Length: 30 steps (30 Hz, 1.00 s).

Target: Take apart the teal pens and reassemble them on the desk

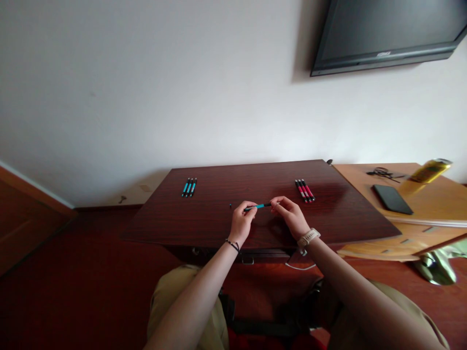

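Biggest thing facing me is the pale wall (182, 87), with the dark wooden desk (233, 180) in front of it. The lighter cabinet (353, 187) is off to my right, and a TV (386, 29) hangs above that side. On the cabinet there's a black flat thing (392, 199) and a yellow can (430, 171), both well away from my elbows, so I'm not too worried about them.

Over the near half of the desk, my left hand (241, 221) and right hand (292, 218) are both pinching the same pen, one toward each end. Neither has let go, neither is a fist. Blue pens (189, 187) sit in a row to the left, pink pens (305, 190) to the right, nobody touching either.

The blue-and-black pen (260, 206) is between my fingertips, roughly level. My guess at the weak spot: if I pull or twist with uneven grip, it could slip, or come apart with a jerk and fling a part. Can't tell how tight I'm squeezing, tbh.

Smallest of all is a dark little piece (230, 206) lying just left of my left hand. A careless swipe of that hand could knock it away, and I reckon it'd roll.
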{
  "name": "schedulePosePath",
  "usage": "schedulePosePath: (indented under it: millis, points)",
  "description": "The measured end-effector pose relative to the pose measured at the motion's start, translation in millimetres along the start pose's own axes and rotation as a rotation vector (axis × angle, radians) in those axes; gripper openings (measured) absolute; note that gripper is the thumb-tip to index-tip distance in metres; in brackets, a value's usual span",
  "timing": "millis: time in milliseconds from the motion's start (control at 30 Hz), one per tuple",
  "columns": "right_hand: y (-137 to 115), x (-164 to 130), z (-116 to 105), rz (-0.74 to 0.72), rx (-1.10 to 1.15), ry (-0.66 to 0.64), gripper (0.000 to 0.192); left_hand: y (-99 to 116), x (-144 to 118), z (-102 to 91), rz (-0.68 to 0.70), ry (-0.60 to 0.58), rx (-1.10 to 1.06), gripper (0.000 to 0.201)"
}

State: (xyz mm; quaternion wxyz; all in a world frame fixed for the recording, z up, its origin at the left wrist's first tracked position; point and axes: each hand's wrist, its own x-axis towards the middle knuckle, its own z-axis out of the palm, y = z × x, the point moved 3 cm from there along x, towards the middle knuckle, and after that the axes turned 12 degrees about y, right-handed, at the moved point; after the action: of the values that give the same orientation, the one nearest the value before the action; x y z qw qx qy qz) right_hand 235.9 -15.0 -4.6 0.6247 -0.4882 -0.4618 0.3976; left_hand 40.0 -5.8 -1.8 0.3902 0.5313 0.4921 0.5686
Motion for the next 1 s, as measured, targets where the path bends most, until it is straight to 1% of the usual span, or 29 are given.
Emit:
schedulePosePath:
  millis: [200,533,767,1000]
  points:
    - [-2,1,-3,-0.006,-0.031,-0.032,0.04,-3,2,0.4,-0.017,-0.001,-0.008,0.022]
    - [-1,2,-10,-0.151,-0.153,-0.093,0.03,-7,1,-3.9,-0.033,-0.003,0.037,0.019]
    - [1,1,-11,-0.14,-0.176,-0.064,0.03,-8,1,-1.5,-0.021,0.0,0.063,0.018]
    - [-1,-2,-10,-0.093,-0.18,-0.058,0.031,-8,1,-2.2,0.011,0.002,0.099,0.018]
